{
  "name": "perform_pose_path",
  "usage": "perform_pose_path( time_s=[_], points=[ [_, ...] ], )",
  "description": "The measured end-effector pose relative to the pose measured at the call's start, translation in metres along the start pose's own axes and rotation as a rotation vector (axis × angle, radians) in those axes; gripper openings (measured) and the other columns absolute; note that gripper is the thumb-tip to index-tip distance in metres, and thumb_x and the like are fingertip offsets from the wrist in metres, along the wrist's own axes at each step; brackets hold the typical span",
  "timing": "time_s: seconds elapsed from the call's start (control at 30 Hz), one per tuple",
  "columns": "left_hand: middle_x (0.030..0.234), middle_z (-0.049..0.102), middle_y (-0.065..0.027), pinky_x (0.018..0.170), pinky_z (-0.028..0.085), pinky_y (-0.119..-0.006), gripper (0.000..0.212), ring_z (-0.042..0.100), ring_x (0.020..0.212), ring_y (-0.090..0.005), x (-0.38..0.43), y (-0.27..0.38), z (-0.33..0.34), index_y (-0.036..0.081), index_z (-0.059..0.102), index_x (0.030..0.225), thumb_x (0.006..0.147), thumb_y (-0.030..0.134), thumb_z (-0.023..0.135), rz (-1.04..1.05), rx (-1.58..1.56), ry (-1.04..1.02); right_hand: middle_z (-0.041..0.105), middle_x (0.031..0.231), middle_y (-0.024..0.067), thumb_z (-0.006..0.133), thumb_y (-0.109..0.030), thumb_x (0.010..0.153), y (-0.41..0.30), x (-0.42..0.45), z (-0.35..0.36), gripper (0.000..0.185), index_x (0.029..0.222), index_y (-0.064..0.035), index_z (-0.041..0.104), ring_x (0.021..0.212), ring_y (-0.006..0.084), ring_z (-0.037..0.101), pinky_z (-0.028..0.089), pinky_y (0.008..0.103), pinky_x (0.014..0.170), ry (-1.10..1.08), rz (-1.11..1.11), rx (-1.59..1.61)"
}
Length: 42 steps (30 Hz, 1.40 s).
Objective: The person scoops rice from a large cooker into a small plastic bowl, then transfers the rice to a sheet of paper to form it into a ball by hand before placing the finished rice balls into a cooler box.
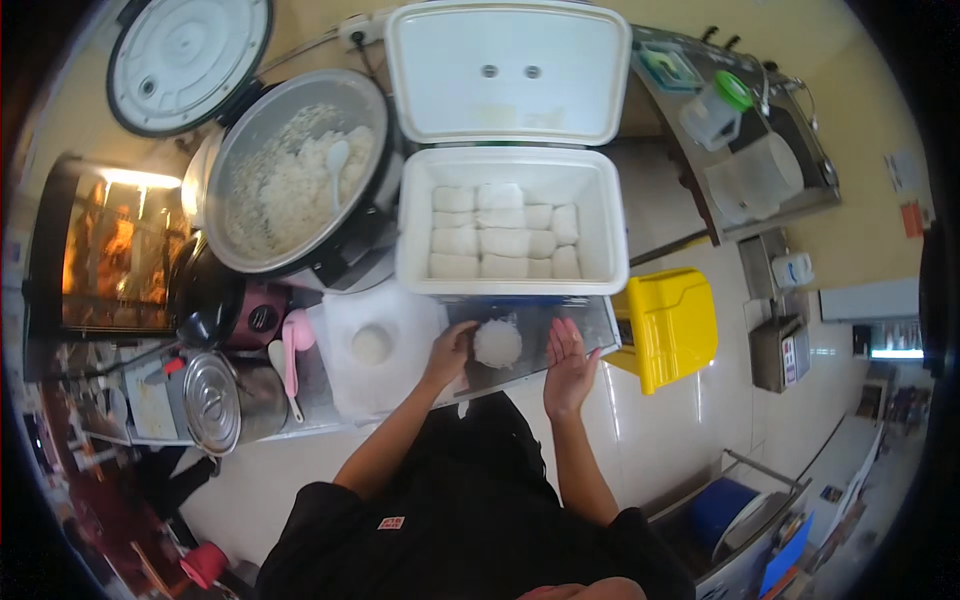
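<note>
A round portion of white rice [497,344] is in front of me above the metal tabletop; any bowl under it is hidden. My left hand [448,355] is at its left edge, fingers curved; whether they grip it I cannot tell. To the right and apart from the rice, my right hand [565,371] is held palm up, fingers extended, with nothing in it. A smooth rice mound [371,344] lies on white wrapping paper [345,390] to the left. Behind the hands, a white cooler box [415,225] with its lid up contains several white wrapped packets [504,242].
A large open rice cooker [369,101] with a white paddle [337,161] stands back left. Pink scoop [300,334], lidded steel pot [211,403] and dark pink cooker [262,319] occupy the table's left. A yellow bin [667,326] stands beyond the table's right edge [613,330].
</note>
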<state>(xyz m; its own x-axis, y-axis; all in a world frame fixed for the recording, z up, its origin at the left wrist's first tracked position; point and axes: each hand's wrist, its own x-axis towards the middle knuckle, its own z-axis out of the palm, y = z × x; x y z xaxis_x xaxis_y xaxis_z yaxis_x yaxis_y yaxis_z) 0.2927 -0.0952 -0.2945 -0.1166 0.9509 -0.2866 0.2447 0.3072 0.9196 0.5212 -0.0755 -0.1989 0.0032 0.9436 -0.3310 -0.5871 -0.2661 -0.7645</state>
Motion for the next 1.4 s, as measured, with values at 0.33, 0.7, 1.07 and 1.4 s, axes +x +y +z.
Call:
perform_pose_path(
  time_s=[0.33,0.7,1.07,1.4],
  points=[
    [0.102,0.066,-0.0092,0.076,0.051,-0.027,0.031,0.063,0.086,-0.0143,-0.041,0.011,0.001,-0.001,0.061,0.119,0.108,0.023,0.045,0.052,-0.290,0.005,-0.003,0.159,0.0350,0.006,-0.102,0.063,-0.250,-0.120,0.100,0.144,0.153,0.0096,0.022,0.151,0.0438,-0.007,-0.006,0.0582,0.117,-1.455,-0.339,-0.236],
    [0.101,0.065,-0.0094,0.074,0.052,-0.028,0.029,0.064,0.085,-0.0155,-0.011,0.074,0.016,0.000,0.061,0.118,0.107,0.023,0.047,0.172,-0.288,-0.065,0.002,0.162,0.0296,0.026,-0.095,0.071,-0.256,-0.151,0.104,0.125,0.147,0.0030,0.042,0.152,0.0418,-0.002,0.005,0.0645,0.113,-1.217,-0.825,-0.175],
    [0.104,0.062,-0.0081,0.073,0.052,-0.029,0.032,0.063,0.085,-0.0166,-0.068,0.031,-0.041,0.002,0.058,0.121,0.103,0.028,0.055,0.143,-0.318,0.176,0.033,0.153,0.0287,0.011,-0.096,0.075,-0.192,-0.046,0.010,0.123,0.139,0.0005,0.052,0.144,0.0397,0.032,0.025,0.0535,0.115,-0.800,-0.450,0.200],
    [0.099,0.064,-0.0070,0.070,0.050,-0.027,0.024,0.063,0.082,-0.0149,-0.076,0.037,-0.043,0.003,0.060,0.116,0.105,0.022,0.051,0.133,-0.359,0.278,0.038,0.147,0.0290,0.025,-0.101,0.068,-0.225,-0.056,0.073,0.129,0.139,0.0034,0.051,0.140,0.0410,0.034,0.028,0.0525,0.114,-0.874,-0.652,-0.380]
  ],
)
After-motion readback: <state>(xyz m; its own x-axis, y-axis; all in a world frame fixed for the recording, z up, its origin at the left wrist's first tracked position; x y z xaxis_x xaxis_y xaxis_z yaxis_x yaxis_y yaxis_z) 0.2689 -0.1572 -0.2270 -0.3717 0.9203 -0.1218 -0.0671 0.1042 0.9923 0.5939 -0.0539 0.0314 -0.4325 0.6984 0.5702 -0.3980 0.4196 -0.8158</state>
